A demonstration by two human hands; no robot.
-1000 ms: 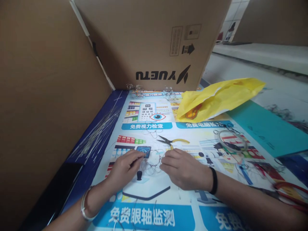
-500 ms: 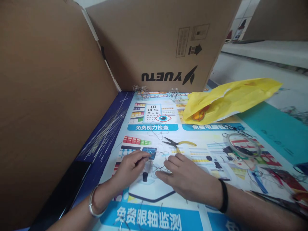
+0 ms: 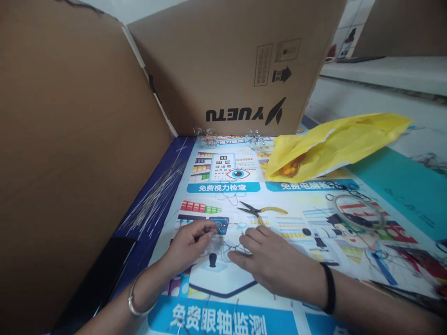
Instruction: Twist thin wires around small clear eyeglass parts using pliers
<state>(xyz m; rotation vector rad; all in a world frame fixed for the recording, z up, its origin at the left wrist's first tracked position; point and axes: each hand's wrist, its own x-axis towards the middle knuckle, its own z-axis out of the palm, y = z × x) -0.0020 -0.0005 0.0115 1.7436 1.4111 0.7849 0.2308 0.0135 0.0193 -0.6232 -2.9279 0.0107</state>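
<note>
My left hand [image 3: 191, 243], a silver bangle on its wrist, has thumb and fingers pinched together at the left end of a thin bent wire piece [image 3: 232, 247]. My right hand [image 3: 267, 251], with a black band at the wrist, is closed over the right side of the same wire, its thumb pointing left. The wire's fine loops show between both hands, though its full shape is hard to make out. Just beyond the right hand lie pliers [image 3: 257, 211] with yellow handles, jaws apart and pointing left.
Cardboard panels [image 3: 226, 60] stand behind and to the left. Straight wires [image 3: 153, 197] lie at left, above a dark flat object [image 3: 101, 274]. A yellow bag [image 3: 335, 144] rests at back right, near a wire coil [image 3: 358, 211]. Small wire clusters [image 3: 256, 139] sit along the back panel.
The view has shifted slightly, moving the scene a little right and down. Both hands keep nearly the same pose around the wire; the pliers have not moved on the table.
</note>
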